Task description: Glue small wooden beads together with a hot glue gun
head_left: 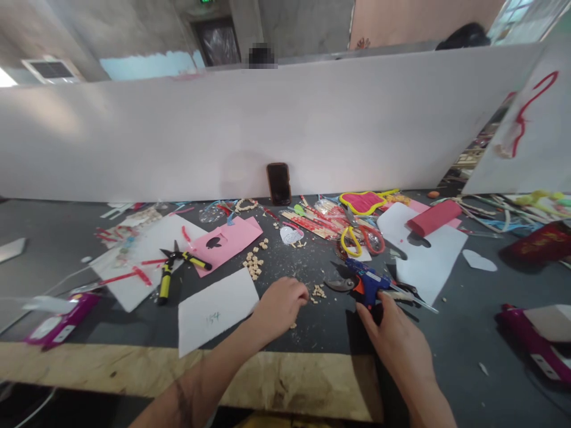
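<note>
My left hand is low over the dark table, its fingers curled together at the tips. Whatever it may pinch is hidden. Small pale wooden bits lie just right of those fingertips, and a heap of tiny wooden blocks sits behind the hand. My right hand has its thumb and fingers around the handle of a blue glue gun, which rests on the table with a clear glue stick poking out of it. Pruning shears lie against the gun's left side.
Yellow-black pliers, a pink card and a white sheet lie to the left. Scissors, a red roll and white paper are behind the glue gun. A phone leans on the white partition.
</note>
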Motion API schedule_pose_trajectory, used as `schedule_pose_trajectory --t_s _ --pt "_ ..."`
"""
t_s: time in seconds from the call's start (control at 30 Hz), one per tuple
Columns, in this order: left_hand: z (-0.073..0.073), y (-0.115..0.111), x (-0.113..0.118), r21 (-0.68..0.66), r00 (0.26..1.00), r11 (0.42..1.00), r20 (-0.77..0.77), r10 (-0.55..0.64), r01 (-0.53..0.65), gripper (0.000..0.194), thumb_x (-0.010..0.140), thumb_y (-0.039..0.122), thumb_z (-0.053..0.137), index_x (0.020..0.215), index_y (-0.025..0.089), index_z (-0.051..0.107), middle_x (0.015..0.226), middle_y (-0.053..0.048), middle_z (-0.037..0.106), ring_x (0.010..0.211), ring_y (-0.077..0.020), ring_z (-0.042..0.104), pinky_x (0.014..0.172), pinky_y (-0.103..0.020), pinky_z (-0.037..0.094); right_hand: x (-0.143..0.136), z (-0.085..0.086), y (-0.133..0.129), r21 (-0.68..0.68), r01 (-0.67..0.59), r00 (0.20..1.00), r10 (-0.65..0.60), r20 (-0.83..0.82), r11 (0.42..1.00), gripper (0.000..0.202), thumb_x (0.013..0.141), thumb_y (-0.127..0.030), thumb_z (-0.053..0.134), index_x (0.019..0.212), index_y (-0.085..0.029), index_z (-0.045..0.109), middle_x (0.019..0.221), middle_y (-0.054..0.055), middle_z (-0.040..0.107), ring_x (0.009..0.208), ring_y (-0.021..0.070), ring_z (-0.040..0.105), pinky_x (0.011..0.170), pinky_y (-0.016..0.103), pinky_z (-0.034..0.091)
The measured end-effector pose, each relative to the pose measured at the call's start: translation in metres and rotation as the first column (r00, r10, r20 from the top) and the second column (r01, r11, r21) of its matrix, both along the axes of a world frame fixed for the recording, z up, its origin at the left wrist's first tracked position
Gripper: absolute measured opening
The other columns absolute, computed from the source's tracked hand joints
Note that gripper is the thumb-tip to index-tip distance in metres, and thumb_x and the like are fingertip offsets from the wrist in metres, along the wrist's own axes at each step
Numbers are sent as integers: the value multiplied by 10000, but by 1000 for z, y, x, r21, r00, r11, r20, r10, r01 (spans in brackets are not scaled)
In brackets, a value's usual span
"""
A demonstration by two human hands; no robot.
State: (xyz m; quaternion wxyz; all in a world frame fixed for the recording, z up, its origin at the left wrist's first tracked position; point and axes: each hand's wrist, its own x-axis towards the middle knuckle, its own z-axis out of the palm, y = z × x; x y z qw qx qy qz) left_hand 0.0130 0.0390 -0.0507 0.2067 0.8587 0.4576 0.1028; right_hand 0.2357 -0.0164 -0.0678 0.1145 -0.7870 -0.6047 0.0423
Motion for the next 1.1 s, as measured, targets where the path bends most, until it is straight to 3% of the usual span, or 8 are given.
schedule_pose_trajectory --t_s 0.17,0.37,0.5,0.6,0.67,0.83,0.97,1.1 --pt "6 -22 -6 -167 937 974 286 199 -155 149 831 181 463 854 202 609 865 -31 648 841 -184 563 751 -280 396 1 11 15 -119 167 947 -193 -258 979 480 725 -489 500 1053 -150 585 825 144 700 749 327 661 623 390 452" --pt "7 -40 -10 -317 826 937 482 290 -144 173 833 208 464 842 193 636 809 -16 640 748 -155 558 684 -242 397 15 14 6 -54 195 817 -193 -543 979 421 726 -415 479 1022 -149 616 758 68 686 645 219 637 554 291 465" --pt "3 -41 -16 -481 708 866 565 425 -135 128 796 260 531 802 173 625 678 9 585 631 -129 500 585 -222 370 8 14 -12 21 256 168 -23 -985 966 343 621 -345 669 929 -204 622 796 27 657 659 177 608 567 265 473" --pt "-2 -40 -20 -600 600 793 596 533 -109 135 753 284 596 792 158 621 636 19 568 599 -115 484 562 -213 363 -6 12 -24 10 122 -108 23 -994 992 302 598 -327 731 849 -196 627 679 0 573 541 128 529 442 229 417" --pt "-4 -40 -23 -640 550 764 609 571 -83 158 729 298 627 790 153 626 639 15 582 607 -117 502 575 -216 377 -14 9 -28 9 61 -111 16 -994 998 303 647 -331 719 899 -194 623 601 -31 501 475 97 445 391 203 353" --pt "-1 -42 -30 -661 487 744 620 615 -97 181 740 310 614 835 157 637 721 -14 659 694 -143 573 655 -236 409 -20 6 -33 -74 157 144 -97 -985 985 485 629 -382 745 1055 -210 590 864 20 660 690 149 584 576 220 471" --pt "0 -41 -35 -665 464 738 622 631 -112 179 756 307 596 838 153 638 737 -18 663 654 -124 542 603 -221 383 -23 11 -36 -160 185 118 -183 -976 970 588 585 -397 764 1109 -229 556 937 34 695 796 194 635 633 240 504" --pt "-4 -40 -37 -680 437 729 633 639 -81 206 717 316 647 835 148 641 683 3 623 621 -113 514 580 -215 367 -31 16 -38 -99 97 156 -113 -981 990 426 628 -407 732 981 -197 622 895 53 698 732 185 634 640 250 505"
